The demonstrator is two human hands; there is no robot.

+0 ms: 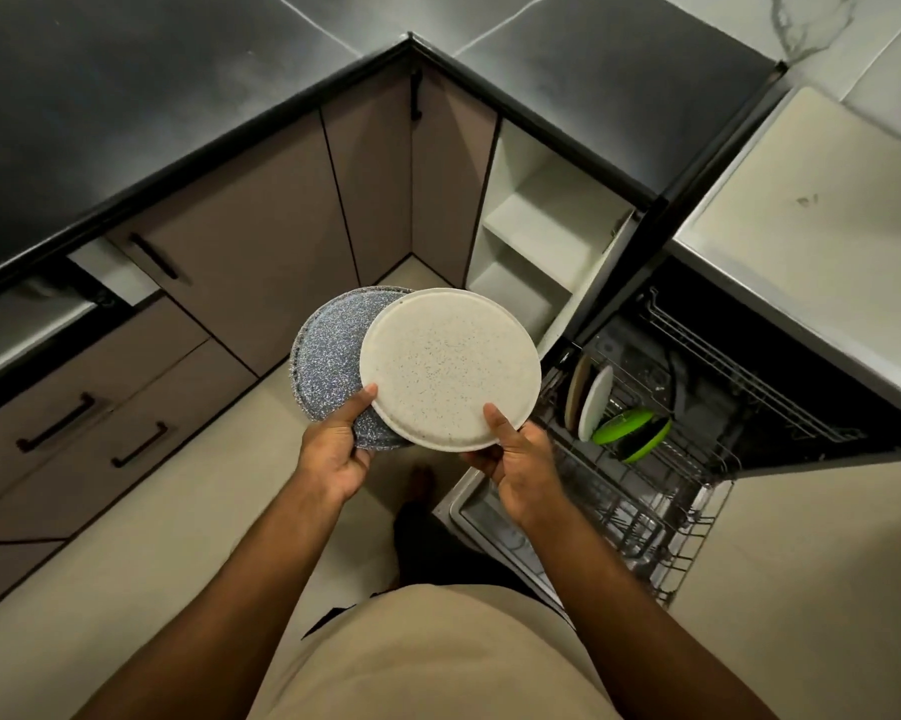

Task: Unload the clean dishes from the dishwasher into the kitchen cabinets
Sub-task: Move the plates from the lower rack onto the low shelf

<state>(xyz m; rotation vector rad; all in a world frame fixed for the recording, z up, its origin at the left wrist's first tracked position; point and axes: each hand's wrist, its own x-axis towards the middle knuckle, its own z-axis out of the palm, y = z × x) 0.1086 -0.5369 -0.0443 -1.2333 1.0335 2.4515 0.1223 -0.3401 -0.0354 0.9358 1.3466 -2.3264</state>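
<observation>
Here, two speckled plates are held above the floor, between the corner cabinets and the open dishwasher.
Closed drawers (100, 407) with black handles sit far left. The left hand (334, 454) grips the near rim of the grey speckled plate (329, 361). The right hand (516, 459), thumb on top, grips the white speckled plate (448, 366), which overlaps the grey one. Behind stands an open cabinet (531, 236) with white shelves. Rightward, the pulled-out dishwasher rack (646, 511) holds upright plates (596, 402) beside a green dish (633, 433).
</observation>
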